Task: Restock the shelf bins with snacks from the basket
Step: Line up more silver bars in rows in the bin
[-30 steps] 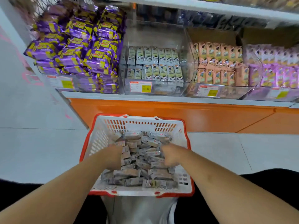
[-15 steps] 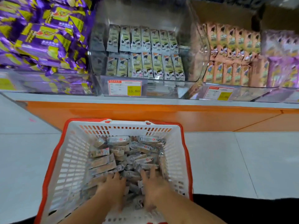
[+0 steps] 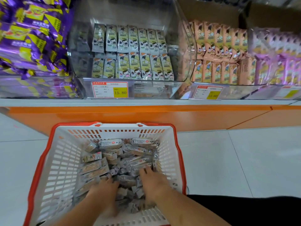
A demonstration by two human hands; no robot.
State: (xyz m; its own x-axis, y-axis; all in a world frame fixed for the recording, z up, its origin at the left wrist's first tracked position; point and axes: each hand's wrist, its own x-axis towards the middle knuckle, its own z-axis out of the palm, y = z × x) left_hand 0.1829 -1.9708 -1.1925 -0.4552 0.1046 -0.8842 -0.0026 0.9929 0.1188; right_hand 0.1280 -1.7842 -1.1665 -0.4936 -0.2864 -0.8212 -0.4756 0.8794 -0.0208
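The shelf runs across the top of the view on an orange base, with its clear bins lined up at the front edge so that each price tag faces the aisle. The basket, white with a red rim, sits on the pale floor directly below the middle bin, probably so that a handful can go straight up into it without a step to either side. That bin holds two tidy rows of green packets standing upright with open space above them, which suggests this is the one being topped up; purple bags fill the bin to its left and pink packets the one to its right. The snacks are heaped loosely in the basket, pushed toward its right and near sides. Both hands are down in this heap: the left hand lies on the packets with its fingers pressing into them, and the right hand reaches further in with fingers spread over the wrappers. It looks like a scooping move to gather several at once, but whether either hand actually grips a packet I cannot tell, as the fingertips are buried.
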